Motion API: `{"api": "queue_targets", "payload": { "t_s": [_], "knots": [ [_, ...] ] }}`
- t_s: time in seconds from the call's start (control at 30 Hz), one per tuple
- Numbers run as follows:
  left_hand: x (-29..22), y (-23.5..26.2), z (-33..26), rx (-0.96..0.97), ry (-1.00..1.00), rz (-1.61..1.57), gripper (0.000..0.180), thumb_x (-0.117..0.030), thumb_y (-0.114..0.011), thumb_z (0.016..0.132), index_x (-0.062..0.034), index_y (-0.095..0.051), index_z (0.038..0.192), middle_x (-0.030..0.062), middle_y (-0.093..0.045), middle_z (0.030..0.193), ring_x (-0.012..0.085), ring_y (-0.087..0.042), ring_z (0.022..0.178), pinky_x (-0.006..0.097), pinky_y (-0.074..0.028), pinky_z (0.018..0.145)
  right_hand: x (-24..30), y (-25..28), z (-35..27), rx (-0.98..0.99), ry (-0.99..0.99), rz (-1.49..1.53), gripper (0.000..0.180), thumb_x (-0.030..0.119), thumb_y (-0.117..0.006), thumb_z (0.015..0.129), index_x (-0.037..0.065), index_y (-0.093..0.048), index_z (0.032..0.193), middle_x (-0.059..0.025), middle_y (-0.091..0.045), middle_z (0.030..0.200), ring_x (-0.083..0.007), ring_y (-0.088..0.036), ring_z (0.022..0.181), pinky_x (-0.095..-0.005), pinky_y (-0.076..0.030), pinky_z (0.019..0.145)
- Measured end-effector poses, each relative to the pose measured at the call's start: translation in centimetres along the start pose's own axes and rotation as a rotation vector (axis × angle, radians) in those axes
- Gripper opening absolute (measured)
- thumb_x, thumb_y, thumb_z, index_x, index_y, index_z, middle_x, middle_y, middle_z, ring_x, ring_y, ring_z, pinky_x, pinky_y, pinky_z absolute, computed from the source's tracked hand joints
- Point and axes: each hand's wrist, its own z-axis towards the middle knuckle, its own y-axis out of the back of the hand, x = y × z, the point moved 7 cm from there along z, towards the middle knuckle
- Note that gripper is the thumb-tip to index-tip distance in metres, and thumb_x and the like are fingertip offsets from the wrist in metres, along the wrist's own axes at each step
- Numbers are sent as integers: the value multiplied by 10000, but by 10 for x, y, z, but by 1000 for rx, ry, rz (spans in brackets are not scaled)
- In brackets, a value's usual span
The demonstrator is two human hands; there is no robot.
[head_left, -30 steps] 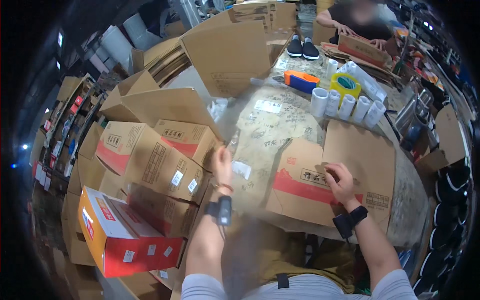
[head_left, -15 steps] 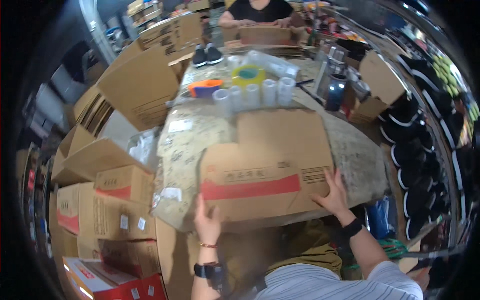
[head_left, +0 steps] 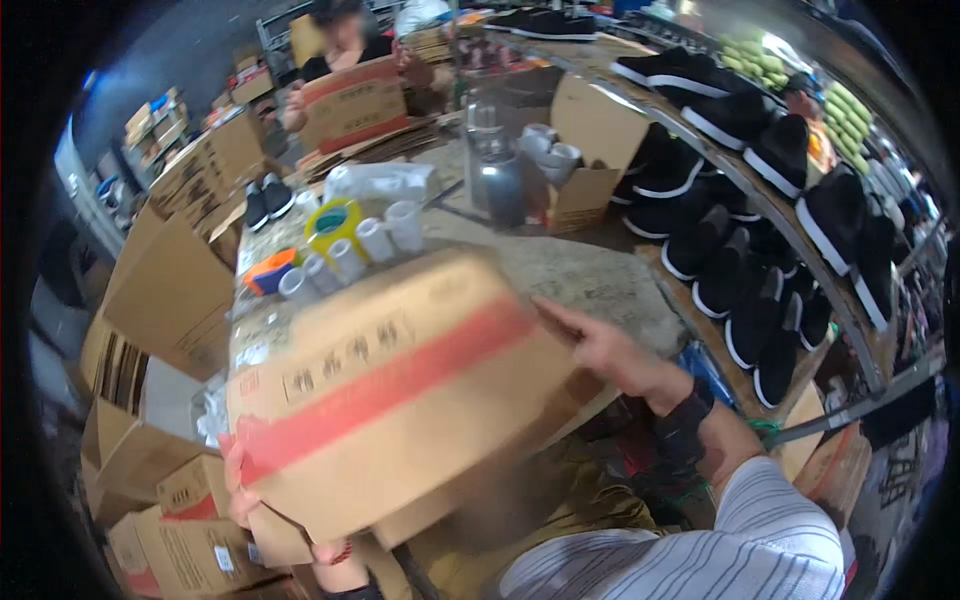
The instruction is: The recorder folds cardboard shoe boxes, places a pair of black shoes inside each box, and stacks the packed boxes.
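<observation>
We hold a flattened cardboard box (head_left: 390,400) with a red stripe, tilted up off the stone table (head_left: 590,275) and close to our chest. Our left hand (head_left: 245,490) is under its lower left corner, fingers curled around the edge to carry the weight. Our right hand (head_left: 610,350) lies flat against the right edge, fingers stretched out and pressed together, steadying the panel so it does not swing. Behind the box, white tape rolls (head_left: 375,240) and a yellow tape roll (head_left: 333,222) sit on the table within easy reach. Black shoes (head_left: 720,270) line the rack at our right. More cardboard boxes (head_left: 170,300) are stacked at our left.
</observation>
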Motion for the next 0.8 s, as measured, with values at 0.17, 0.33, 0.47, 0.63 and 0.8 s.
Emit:
{"api": "queue_targets", "payload": {
  "t_s": [0.17,0.33,0.47,0.63,0.8],
  "knots": [
    [81,1,12,257,462,-270,719,-618,-461,880,-43,-397,1308,150,-503,1200,252,-478,1144,343,-403,942,55,-3,17,-324,219,-391,686,473,-483,893,46,-339,1410,-120,-407,1410,-253,-388,1297,-374,-354,1012],
    [145,-6,-7,318,1006,-513,573,-473,-434,958,-35,-375,1322,102,-507,1216,194,-519,1085,333,-442,895,61,-78,72,-202,569,-1025,409,368,-541,857,15,-664,1024,-203,-656,993,-338,-610,992,-438,-423,919],
    [151,5,-12,102,990,-267,653,-512,-445,938,-44,-321,1378,124,-480,1291,232,-505,1150,372,-440,940,-5,-66,141,-81,199,-942,450,383,-481,901,-3,-680,785,-209,-656,764,-379,-642,762,-466,-496,783],
    [152,34,-13,234,1031,-240,631,-288,-559,914,-71,-277,1434,150,-402,1389,238,-436,1243,382,-376,1021,-9,-73,145,69,166,-953,320,361,-571,858,63,-685,879,-174,-657,817,-358,-633,776,-449,-483,760],
    [115,-25,3,520,549,726,993,-76,-809,615,-28,-238,1426,197,-382,1378,311,-370,1284,380,-304,1075,75,-12,96,-572,1051,-740,218,237,-695,795,57,-667,913,-136,-626,949,-300,-592,921,-400,-454,803]
  ]
}}
